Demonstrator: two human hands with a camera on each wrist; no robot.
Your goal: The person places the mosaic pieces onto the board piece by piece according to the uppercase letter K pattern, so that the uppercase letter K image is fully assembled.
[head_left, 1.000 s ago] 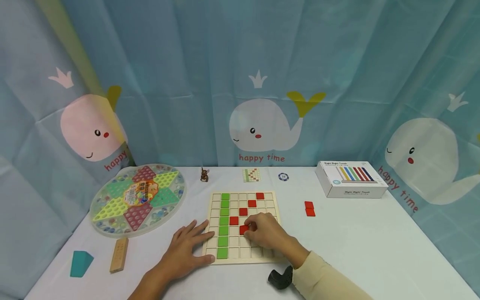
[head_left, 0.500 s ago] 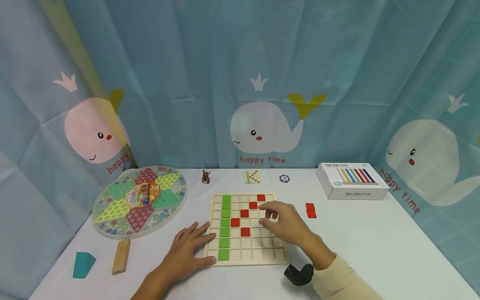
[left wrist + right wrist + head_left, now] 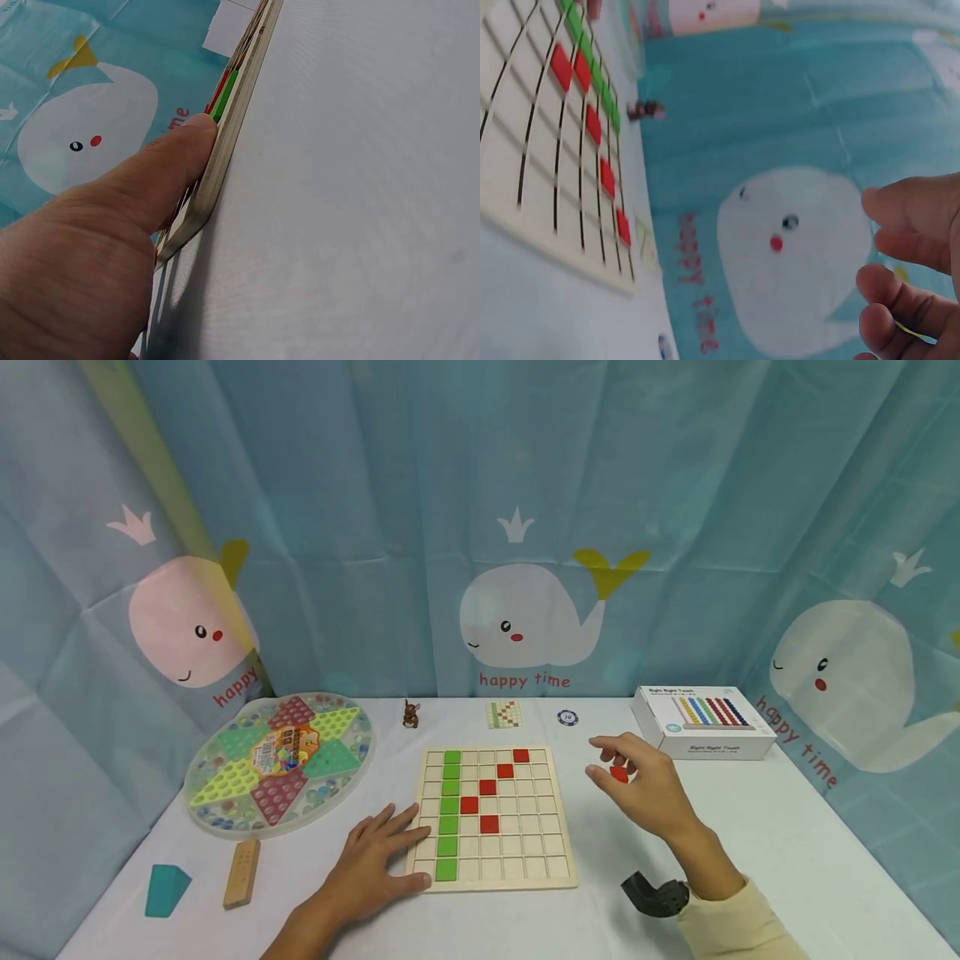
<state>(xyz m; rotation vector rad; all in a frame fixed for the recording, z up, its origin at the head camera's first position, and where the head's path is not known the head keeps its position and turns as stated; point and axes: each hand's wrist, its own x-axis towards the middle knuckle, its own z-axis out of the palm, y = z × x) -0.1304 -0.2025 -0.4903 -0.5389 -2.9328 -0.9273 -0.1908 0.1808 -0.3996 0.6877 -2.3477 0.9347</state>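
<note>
A wooden grid board (image 3: 517,885) lies on the white table, holding a column of green square tiles (image 3: 447,827) and several red square tiles (image 3: 488,787) in a slanting line. My left hand (image 3: 375,856) rests on its left edge with fingers spread; in the left wrist view the thumb (image 3: 172,161) presses the corner rim. To the board's right, my right hand (image 3: 648,781) hovers around loose red tiles (image 3: 618,774), partly hidden behind its fingers. Thumb and fingers stand apart in the right wrist view, with nothing between them.
A Chinese checkers set (image 3: 277,764) lies at the left, near a wooden block (image 3: 242,874) and a teal block (image 3: 167,890). Along the back are a mouse figurine (image 3: 411,714), a pattern card (image 3: 505,714), a poker chip (image 3: 567,717) and a white box (image 3: 705,727).
My right hand has left the red tile on the board and moved right, over to the loose red tiles. The left hand has stayed on the board's edge.
</note>
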